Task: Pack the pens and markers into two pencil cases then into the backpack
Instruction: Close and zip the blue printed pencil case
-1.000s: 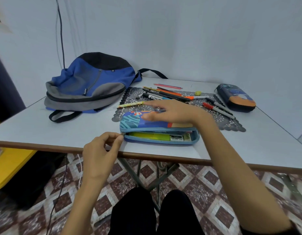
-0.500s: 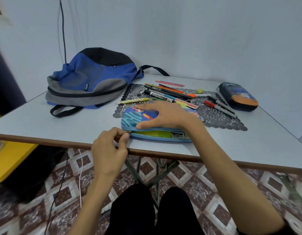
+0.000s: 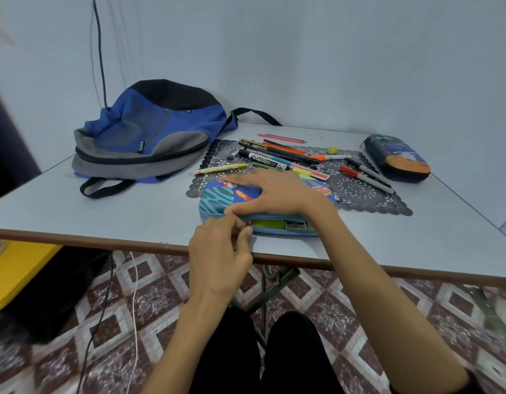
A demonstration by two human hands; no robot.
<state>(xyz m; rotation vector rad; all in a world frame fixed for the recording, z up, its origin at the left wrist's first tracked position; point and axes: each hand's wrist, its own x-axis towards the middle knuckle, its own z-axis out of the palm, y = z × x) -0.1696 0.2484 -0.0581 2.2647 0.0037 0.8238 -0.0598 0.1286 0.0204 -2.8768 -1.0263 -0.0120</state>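
Pinching the zip (image 3: 274,216) of the blue pencil case (image 3: 217,199) with the left hand (image 3: 220,251), steadying its lid with the flat right hand (image 3: 274,191), at the surface's (image 3: 104,206) near edge (pens and markers (image 3: 277,159), second case (image 3: 397,157), backpack (image 3: 149,137) all waiting).

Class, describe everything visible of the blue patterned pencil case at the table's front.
The pencil case is blue with a colourful printed lid, lying flat, its back on the lace mat. Its front zip gapes, showing something yellow-green inside. The right hand presses the lid; the left hand pinches at the zip.
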